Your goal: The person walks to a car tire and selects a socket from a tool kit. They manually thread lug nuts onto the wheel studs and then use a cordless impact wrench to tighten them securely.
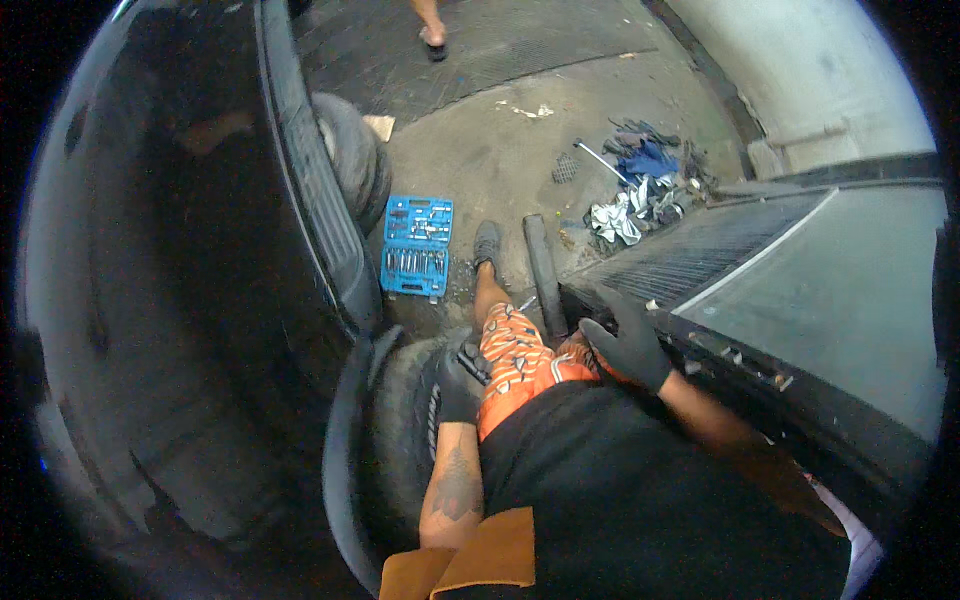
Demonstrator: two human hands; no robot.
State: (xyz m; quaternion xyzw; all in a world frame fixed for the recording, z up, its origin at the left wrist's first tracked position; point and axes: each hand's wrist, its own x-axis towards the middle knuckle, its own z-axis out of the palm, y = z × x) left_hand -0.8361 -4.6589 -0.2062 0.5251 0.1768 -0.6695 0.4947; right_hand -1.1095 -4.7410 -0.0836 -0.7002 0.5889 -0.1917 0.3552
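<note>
My left hand [461,384], in a dark grey glove, is beside my orange patterned shorts, against the tire [415,400] of a dark vehicle. Its fingers are curled, and something dark shows at them that I cannot make out. My right hand [635,345], gloved in the same way, is raised above my right thigh with thumb and fingers apart. Nothing shows in it. Ahead on the floor lies an opened blue socket set case [417,245], with rows of metal sockets and other tools in it.
The vehicle's black body [190,330] fills the left side. Stacked tires [350,155] stand beyond the case. A dark round bar or tube [542,270] lies by my foot. Rags [645,185] are heaped ahead right, near a glass-topped cabinet [830,290]. Another person's foot [434,40] shows far ahead.
</note>
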